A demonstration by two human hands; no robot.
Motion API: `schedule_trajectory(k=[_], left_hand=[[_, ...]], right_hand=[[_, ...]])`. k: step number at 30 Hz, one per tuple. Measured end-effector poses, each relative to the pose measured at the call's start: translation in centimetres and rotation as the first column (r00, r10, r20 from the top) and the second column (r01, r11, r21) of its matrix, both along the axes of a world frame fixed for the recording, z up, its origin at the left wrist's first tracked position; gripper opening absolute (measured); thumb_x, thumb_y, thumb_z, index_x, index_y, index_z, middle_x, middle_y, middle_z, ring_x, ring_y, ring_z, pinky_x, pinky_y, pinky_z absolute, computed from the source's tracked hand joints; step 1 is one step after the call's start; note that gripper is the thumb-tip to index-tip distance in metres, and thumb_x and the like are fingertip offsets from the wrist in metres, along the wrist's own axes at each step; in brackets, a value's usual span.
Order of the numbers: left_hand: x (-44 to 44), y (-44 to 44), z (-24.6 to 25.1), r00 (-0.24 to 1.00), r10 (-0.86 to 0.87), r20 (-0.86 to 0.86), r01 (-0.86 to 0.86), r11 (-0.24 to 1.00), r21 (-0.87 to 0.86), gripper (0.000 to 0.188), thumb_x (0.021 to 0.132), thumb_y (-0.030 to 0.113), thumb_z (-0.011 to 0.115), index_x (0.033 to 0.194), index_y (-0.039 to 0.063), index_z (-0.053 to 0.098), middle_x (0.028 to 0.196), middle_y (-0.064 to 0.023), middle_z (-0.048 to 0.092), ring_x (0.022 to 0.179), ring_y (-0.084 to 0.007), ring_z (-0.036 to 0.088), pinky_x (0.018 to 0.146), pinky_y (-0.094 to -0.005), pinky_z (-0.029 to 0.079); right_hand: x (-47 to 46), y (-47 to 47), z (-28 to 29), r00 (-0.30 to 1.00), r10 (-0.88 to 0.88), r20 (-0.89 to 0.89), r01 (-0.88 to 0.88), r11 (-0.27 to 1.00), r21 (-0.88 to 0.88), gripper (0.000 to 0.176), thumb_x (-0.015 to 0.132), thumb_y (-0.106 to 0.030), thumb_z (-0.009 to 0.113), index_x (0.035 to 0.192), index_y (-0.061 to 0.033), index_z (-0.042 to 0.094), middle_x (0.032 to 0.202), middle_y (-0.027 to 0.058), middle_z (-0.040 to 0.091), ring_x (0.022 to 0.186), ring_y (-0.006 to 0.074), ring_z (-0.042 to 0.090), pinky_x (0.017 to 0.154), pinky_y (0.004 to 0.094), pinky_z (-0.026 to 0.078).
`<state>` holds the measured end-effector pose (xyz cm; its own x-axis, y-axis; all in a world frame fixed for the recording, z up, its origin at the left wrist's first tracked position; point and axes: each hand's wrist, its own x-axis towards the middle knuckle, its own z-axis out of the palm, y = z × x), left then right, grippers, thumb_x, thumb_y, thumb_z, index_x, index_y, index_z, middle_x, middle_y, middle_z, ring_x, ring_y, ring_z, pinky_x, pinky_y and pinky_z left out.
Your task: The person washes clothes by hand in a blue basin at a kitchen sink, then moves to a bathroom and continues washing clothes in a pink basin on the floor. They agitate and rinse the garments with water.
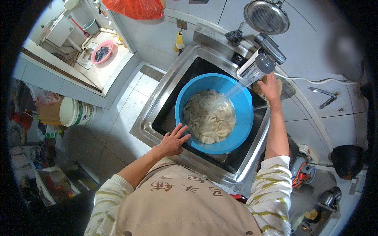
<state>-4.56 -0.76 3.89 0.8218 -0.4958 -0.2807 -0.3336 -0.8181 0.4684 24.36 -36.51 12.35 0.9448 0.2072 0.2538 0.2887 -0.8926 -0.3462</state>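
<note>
A blue plastic basin [244, 129] stands in the stainless-steel sink [141, 129]. Pale cream cloth [211, 118] lies soaking inside, in water. My left hand [174, 141] rests with spread fingers at the basin's near-left rim. At the back right, my right hand [270, 87] reaches to the faucet [257, 66], beside a brown sponge-like pad [260, 87]. Its fingertips are partly hidden behind the faucet head, so its grip is unclear. A spray of water [234, 90] runs from the faucet into the basin.
A metal strainer [267, 17] and a dark scrubber [234, 37] hang behind the sink. A white cable [313, 78] runs along the wall at right. On the floor to the left stands a white bucket [72, 112]. A pink basin [102, 52] with dark cloth sits through the doorway.
</note>
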Motion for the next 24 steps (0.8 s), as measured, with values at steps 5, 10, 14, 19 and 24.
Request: schedule_trajectory(k=[5, 10, 14, 19, 24], left_hand=[[-0.1, 0.1, 0.4, 0.999, 0.006, -0.033, -0.006, 1.000, 0.017, 0.071, 0.065, 0.017, 0.067, 0.130, 0.017, 0.038, 0.145, -0.0099, 0.016, 0.137, -0.0308, 0.005, 0.092, -0.0581, 0.037], [0.1, -0.2, 0.7, 0.999, -0.007, -0.040, 0.008, 1.000, 0.023, 0.071, 0.066, 0.016, 0.066, 0.131, 0.017, 0.037, 0.146, -0.0102, 0.015, 0.137, -0.0316, 0.004, 0.092, -0.0580, 0.037], [0.1, -0.3, 0.9, 0.999, -0.005, -0.050, 0.007, 0.999, 0.034, 0.070, 0.067, 0.016, 0.066, 0.131, 0.017, 0.037, 0.146, -0.0104, 0.014, 0.137, -0.0318, 0.004, 0.092, -0.0577, 0.037], [0.1, -0.4, 1.2, 0.999, 0.008, -0.049, -0.006, 0.999, 0.035, 0.069, 0.066, 0.016, 0.066, 0.130, 0.016, 0.038, 0.146, -0.0106, 0.015, 0.137, -0.0313, 0.005, 0.093, -0.0566, 0.037], [-0.1, -0.2, 0.8, 1.000, 0.022, -0.012, -0.022, 1.000, 0.008, 0.067, 0.066, 0.016, 0.066, 0.128, 0.015, 0.041, 0.145, -0.0109, 0.017, 0.137, -0.0311, 0.006, 0.093, -0.0567, 0.036]], right_hand=[[-0.7, 0.4, 0.3, 0.998, -0.027, -0.051, 0.026, 0.999, -0.018, 0.060, 0.073, -0.016, 0.060, 0.127, 0.0000, 0.039, 0.137, 0.0199, 0.033, 0.126, 0.0335, 0.034, 0.103, 0.0365, 0.031], [-1.0, 0.1, 0.0, 0.999, -0.041, -0.017, 0.041, 0.999, -0.018, 0.058, 0.074, -0.014, 0.059, 0.127, 0.0007, 0.039, 0.136, 0.0192, 0.034, 0.126, 0.0316, 0.033, 0.103, 0.0358, 0.030], [-1.2, -0.1, -0.1, 0.999, -0.035, 0.012, 0.035, 0.999, -0.011, 0.056, 0.075, -0.013, 0.059, 0.126, 0.0002, 0.041, 0.135, 0.0191, 0.036, 0.125, 0.0318, 0.034, 0.103, 0.0361, 0.030], [-2.2, 0.3, -0.9, 0.995, -0.031, 0.100, 0.039, 0.996, -0.079, 0.048, 0.075, -0.011, 0.059, 0.120, -0.0014, 0.047, 0.127, 0.0179, 0.044, 0.117, 0.0331, 0.043, 0.098, 0.0381, 0.036], [-4.9, 1.9, -2.1, 0.991, -0.078, 0.106, 0.083, 0.996, -0.042, 0.037, 0.074, -0.007, 0.058, 0.111, -0.0034, 0.053, 0.121, 0.0159, 0.050, 0.109, 0.0326, 0.050, 0.091, 0.0393, 0.042]])
